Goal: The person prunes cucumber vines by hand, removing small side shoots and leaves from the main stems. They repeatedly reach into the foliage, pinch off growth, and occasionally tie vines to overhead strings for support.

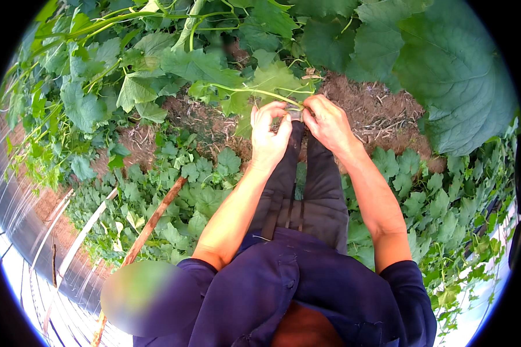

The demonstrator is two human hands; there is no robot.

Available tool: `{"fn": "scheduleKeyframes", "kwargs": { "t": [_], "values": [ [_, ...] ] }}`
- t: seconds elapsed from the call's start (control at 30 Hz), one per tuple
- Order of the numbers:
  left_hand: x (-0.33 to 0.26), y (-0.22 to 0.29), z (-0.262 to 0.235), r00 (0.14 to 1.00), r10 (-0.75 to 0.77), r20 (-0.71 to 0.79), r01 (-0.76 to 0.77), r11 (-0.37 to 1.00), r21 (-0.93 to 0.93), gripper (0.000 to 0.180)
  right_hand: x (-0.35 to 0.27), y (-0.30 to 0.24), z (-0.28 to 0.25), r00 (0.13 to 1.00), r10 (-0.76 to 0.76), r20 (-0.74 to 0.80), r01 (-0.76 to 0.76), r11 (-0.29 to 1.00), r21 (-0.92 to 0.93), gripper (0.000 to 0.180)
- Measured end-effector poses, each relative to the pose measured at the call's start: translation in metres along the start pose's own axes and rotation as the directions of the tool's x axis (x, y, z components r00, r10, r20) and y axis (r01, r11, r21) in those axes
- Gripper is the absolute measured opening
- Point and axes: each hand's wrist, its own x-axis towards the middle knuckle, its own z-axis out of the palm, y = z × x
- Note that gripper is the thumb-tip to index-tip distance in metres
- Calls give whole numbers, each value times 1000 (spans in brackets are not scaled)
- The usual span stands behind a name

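My left hand (pixel 270 132) and my right hand (pixel 329 120) meet in front of me, both with fingers pinched. A light green vine stem (pixel 255 91) comes in from the left and ends at my right fingertips. Between the two hands shows a small pale piece (pixel 295 110), too small to name. My left thumb and fingertips close at its left end; what they hold is unclear. Just behind the hands spreads a bright green vine leaf (pixel 275 78).
Large leaves (pixel 451 75) hang close at the upper right. Dense vines (pixel 87 98) fill the left, with low plants (pixel 208 191) beside my legs. Brown soil with dry straw (pixel 379 110) lies beyond my hands. A wooden pole (pixel 156 217) slants at the lower left.
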Motion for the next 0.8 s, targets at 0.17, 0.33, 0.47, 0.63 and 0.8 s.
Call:
{"fn": "scheduleKeyframes", "kwargs": {
  "t": [0.17, 0.33, 0.47, 0.63, 0.8],
  "values": [
    [9, 10, -12, 834, -522, 180, 487, 542, -684, 35, -20, 8, 3, 998, -21, 64, 22, 999, -26, 14],
    [-6, 6, 5, 900, -374, 223, 423, 631, -650, 25, -22, -22, -25, 994, -11, 105, 7, 999, 40, 30],
    [-22, 3, 18, 954, -218, 205, 276, 906, -322, 16, -2, -53, -38, 975, -205, 91, 209, 978, -30, 36],
    [-21, 13, 20, 978, -61, 201, 88, 988, -126, 15, -11, -45, -43, 960, -257, 113, 274, 946, -175, 37],
    [-22, 22, 20, 971, -47, 233, 67, 995, -80, 16, -24, -42, -57, 964, -226, 142, 258, 926, -278, 29]
  ]
}}
